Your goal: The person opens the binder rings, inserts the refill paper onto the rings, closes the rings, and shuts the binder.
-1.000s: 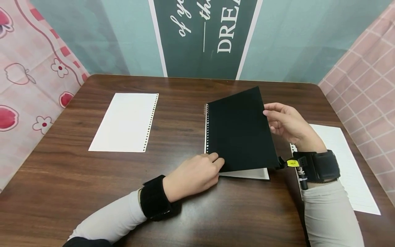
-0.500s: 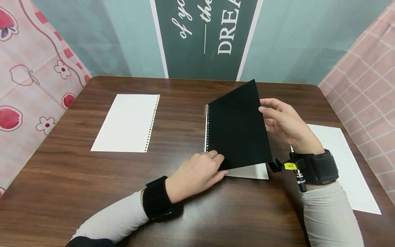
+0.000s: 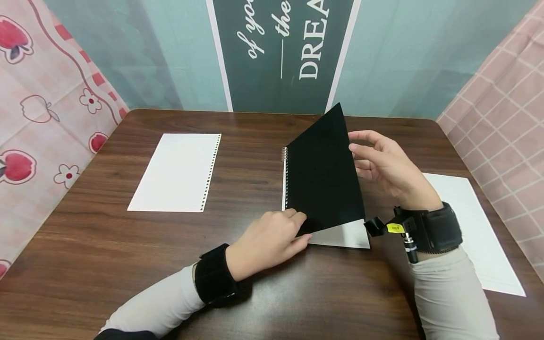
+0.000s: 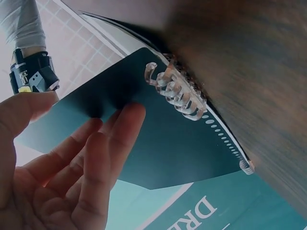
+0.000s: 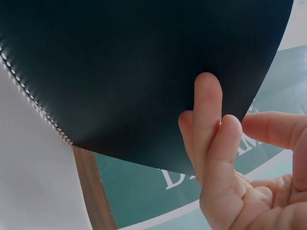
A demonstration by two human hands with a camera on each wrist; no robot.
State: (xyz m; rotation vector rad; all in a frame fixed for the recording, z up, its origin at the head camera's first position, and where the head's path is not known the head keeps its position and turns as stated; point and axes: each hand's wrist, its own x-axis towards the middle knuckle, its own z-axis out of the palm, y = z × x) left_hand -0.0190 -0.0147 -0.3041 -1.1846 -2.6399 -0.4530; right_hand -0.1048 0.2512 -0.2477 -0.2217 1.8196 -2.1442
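Observation:
A black-covered notebook [image 3: 320, 179] lies right of centre, with loose-leaf holes and clear ring clips [image 4: 180, 93] along its left side. Its cover stands lifted at a slant, hinged at the rings. My right hand [image 3: 388, 163] pinches the cover's right edge, several fingers on its underside. White pages [image 3: 346, 236] show beneath the cover's near edge. At the notebook's near left corner is my left hand [image 3: 267, 243], fingers [image 4: 127, 127] extended against the cover's face, thumb stretched along its near edge.
A loose white punched sheet [image 3: 174, 172] lies at left on the brown wooden table [image 3: 238, 302]. Another white sheet [image 3: 478, 236] lies at right, partly under the right forearm. A green cloth with lettering [image 3: 282, 56] hangs behind; patterned pink cloths flank both sides.
My right hand has moved left, tilting the cover further up and over and baring more of the white page. The left thumb has stretched out to the right.

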